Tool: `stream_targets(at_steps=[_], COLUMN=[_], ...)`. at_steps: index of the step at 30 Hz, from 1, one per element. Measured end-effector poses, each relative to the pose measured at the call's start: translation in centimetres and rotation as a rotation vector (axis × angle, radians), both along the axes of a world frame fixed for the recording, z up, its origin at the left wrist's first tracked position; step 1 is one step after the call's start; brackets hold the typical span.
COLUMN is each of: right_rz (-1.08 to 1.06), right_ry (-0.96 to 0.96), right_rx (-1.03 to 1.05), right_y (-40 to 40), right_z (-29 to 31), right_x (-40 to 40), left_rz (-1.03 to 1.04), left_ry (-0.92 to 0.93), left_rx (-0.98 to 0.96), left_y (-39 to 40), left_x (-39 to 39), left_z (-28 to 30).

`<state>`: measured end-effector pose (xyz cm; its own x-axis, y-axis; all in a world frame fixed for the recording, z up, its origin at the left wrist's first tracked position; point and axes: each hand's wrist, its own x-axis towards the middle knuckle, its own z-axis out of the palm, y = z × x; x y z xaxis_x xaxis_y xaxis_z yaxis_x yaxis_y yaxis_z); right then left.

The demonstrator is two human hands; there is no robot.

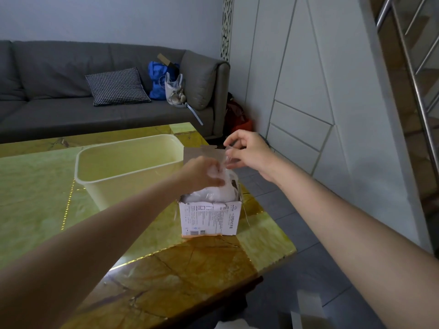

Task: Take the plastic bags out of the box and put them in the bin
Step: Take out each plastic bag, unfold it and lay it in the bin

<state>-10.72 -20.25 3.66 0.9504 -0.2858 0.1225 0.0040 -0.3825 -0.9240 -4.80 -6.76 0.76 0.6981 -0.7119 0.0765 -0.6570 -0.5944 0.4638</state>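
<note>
- Green and brown stone table [147, 233] is filling the low part of the view, with a grey sofa [71, 91] sitting behind it by the wall.
- A small white box [209, 218] is standing near the table's right edge, with bare floor [297, 233] lying open just past that edge.
- Clear plastic bags [215, 192] are puffing up out of the open top of the box.
- A pale bin [128, 167] is standing just left of the box, touching or almost touching it, with its top wide open.
- The left hand [202, 170] is reaching over the box, with its fingers curling around a bunch of the bags.
- The right hand [247, 150] is hanging above the far right side of the box, with its fingertips [229, 154] pinching a thin bit of clear plastic.
- A brown flap [202, 154] is sticking up at the back of the box.
- Bare table is showing in front of the box.
</note>
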Motion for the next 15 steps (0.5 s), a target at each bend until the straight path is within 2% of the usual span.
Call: stream_targets(at_steps=[4, 8, 11, 15], right_rz=[-0.155, -0.168, -0.113, -0.005], right_ry=[-0.085, -0.068, 0.043, 0.091], right_rx=[0.06, -0.076, -0.089, -0.015], right_y=[-0.4, 0.0, 0.1, -0.5], right_z=[0.4, 0.8, 0.7, 0.6], right_x=[0.4, 0.8, 0.9, 0.3], left_rz=[0.033, -0.004, 0.023, 0.091], left_ry=[-0.104, -0.13, -0.033, 0.336], left_rx=[0.128, 0.217, 0.076, -0.288], left_y=[0.9, 1.4, 1.5, 1.1], left_x=[-0.1, -0.2, 0.4, 0.1], left_z=[-0.6, -1.0, 0.2, 1.3])
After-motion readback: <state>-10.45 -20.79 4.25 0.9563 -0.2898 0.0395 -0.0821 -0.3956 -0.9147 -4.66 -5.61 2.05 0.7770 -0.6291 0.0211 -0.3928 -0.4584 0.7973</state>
